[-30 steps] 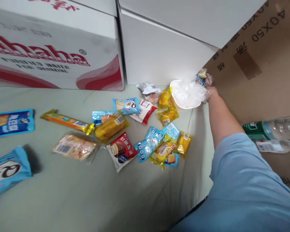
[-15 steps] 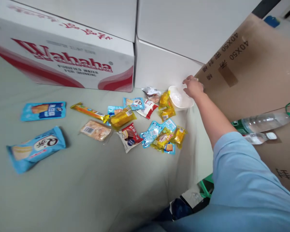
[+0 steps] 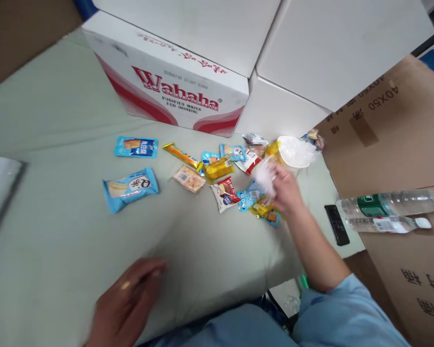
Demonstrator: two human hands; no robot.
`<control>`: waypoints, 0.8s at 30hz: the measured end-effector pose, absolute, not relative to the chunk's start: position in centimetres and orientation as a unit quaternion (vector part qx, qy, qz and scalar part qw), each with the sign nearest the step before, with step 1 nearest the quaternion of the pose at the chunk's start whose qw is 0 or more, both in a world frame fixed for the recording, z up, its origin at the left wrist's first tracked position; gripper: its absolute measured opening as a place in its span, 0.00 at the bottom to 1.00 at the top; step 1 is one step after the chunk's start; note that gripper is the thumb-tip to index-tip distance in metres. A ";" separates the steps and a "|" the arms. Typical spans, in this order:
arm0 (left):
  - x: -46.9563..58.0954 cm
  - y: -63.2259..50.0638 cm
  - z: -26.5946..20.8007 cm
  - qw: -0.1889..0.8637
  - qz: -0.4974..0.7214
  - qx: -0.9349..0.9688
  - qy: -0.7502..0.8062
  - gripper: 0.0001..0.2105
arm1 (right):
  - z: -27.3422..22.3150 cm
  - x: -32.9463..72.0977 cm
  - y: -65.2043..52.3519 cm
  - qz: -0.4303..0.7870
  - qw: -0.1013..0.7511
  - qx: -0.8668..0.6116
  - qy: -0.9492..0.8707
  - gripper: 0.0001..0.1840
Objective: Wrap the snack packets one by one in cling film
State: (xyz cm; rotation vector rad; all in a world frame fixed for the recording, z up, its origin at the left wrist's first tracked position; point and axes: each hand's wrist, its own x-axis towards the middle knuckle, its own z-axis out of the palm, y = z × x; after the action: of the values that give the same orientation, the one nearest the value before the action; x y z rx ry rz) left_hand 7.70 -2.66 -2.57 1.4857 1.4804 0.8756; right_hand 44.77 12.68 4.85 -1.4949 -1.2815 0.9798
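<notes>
My right hand (image 3: 286,189) is closed on a crumpled translucent white plastic wrapper (image 3: 265,177), blurred by motion. It hangs over a cluster of packaged snacks, partly covering blue packets (image 3: 247,199) and yellow packets (image 3: 262,207). Left of it are a brown-and-red packet (image 3: 225,193), a yellow packet (image 3: 219,168) and a clear-wrapped cracker (image 3: 189,178). A white bowl (image 3: 295,163) with clear plastic in it stands behind. My left hand (image 3: 128,301), ringed and blurred, is low over the table with fingers curled together; nothing shows in it.
Along the back stand a Wahaha carton (image 3: 181,99) and white boxes (image 3: 285,106). Brown cardboard (image 3: 383,159) bounds the right side. Two bottles (image 3: 394,223) and a black phone (image 3: 337,225) lie there. A blue cake packet (image 3: 130,188) and blue pouch (image 3: 136,146) lie left.
My right hand has come from behind the bowl toward me and left, now with the translucent wrapper. My left hand has entered at lower left. The view has shifted; the phone now shows.
</notes>
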 end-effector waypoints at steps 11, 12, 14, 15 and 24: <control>14.1 5.7 -3.6 0.640 0.405 0.463 0.460 0.22 | -3.1 31.8 3.2 0.639 0.419 -0.495 -0.414 0.27; 13.8 5.5 -3.9 0.637 0.419 0.458 0.456 0.21 | -3.0 31.9 3.0 0.654 0.413 -0.487 -0.406 0.27; 13.6 5.4 -4.2 0.630 0.450 0.453 0.443 0.20 | -2.6 32.3 2.8 0.645 0.403 -0.501 -0.414 0.24; 13.6 5.4 -4.3 0.629 0.465 0.447 0.434 0.19 | -2.4 32.6 2.7 0.628 0.401 -0.516 -0.423 0.22; 13.8 5.6 -3.6 0.748 0.499 0.293 0.326 0.20 | 0.1 34.5 1.7 0.564 0.423 -0.555 -0.441 0.13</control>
State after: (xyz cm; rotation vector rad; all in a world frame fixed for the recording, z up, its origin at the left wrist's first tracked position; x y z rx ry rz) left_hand 13.76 5.59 -3.56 0.6399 0.7122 1.0926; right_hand 34.54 1.65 0.15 -1.3891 -1.1041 1.4116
